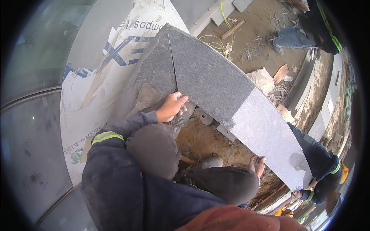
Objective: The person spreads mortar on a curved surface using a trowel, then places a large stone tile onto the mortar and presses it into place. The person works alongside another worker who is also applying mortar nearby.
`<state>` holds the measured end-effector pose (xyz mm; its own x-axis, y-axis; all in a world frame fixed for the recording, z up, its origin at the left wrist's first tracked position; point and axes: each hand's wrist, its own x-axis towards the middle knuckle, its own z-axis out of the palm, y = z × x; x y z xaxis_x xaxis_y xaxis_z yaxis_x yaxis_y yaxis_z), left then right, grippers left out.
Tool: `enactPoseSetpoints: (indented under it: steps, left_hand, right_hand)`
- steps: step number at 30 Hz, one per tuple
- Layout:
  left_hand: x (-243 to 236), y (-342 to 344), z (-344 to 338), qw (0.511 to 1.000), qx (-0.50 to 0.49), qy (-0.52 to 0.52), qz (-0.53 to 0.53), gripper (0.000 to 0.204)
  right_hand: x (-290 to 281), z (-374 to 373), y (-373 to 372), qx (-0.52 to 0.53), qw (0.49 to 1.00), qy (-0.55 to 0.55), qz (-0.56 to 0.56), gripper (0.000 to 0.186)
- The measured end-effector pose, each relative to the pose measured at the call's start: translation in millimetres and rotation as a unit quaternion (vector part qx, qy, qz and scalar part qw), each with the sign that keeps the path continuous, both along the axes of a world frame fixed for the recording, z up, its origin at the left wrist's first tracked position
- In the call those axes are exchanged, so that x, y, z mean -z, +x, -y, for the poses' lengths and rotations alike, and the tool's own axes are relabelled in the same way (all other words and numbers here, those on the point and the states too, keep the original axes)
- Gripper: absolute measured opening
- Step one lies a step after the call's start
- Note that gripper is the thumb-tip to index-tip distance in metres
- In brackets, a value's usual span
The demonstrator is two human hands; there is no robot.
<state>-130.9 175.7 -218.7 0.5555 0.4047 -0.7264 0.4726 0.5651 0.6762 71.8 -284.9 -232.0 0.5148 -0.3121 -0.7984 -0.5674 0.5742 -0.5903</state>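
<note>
A long grey stone slab (pixel 216 73) with a curved outer edge reaches from upper middle to lower right. Part of it is dark, and the right part is bright in sunlight. My left hand (pixel 173 107) is closed on its near-left corner, beside the thin gap to another grey slab (pixel 152 71). Farther right, my right hand (pixel 257 164) grips the near edge, its fingers partly hidden by the stone. A co-worker's hand (pixel 296 195) holds the slab's far right end. Below the left hand, a round disc (pixel 203 116) lies beneath the slab's edge.
White printed sheeting (pixel 88 81) covers the panel on my left. Brown soil (pixel 196 140) shows beneath my legs. A second person (pixel 308 32) stands at the upper right. Coiled cable (pixel 278 95), a wooden stick (pixel 233 29) and a yellow-green hose (pixel 210 37) lie beyond the slab.
</note>
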Motion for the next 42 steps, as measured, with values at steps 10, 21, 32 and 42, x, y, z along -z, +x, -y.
enactPoseSetpoints:
  steps: [10,21,32,42]
  left_hand:
    - [26.2,6.8,5.3,0.995,-0.089,-0.028,0.019,0.034]
    - [33.6,10.0,16.0,0.987,-0.155,0.021,0.027,0.031]
    - [45.4,-0.9,15.7,0.984,-0.132,0.071,0.098,0.035]
    - [39.7,3.7,-2.7,0.994,-0.082,0.061,0.036,0.033]
  right_hand:
    - [-15.2,4.0,1.4,-0.2,0.976,-0.044,-0.069,0.022]
    - [-14.6,8.8,7.6,-0.313,0.947,-0.023,-0.076,0.023]
    - [-17.4,0.1,7.3,-0.33,0.936,-0.05,-0.112,0.027]
    - [-45.4,17.5,17.1,-0.497,0.861,-0.097,-0.058,0.041]
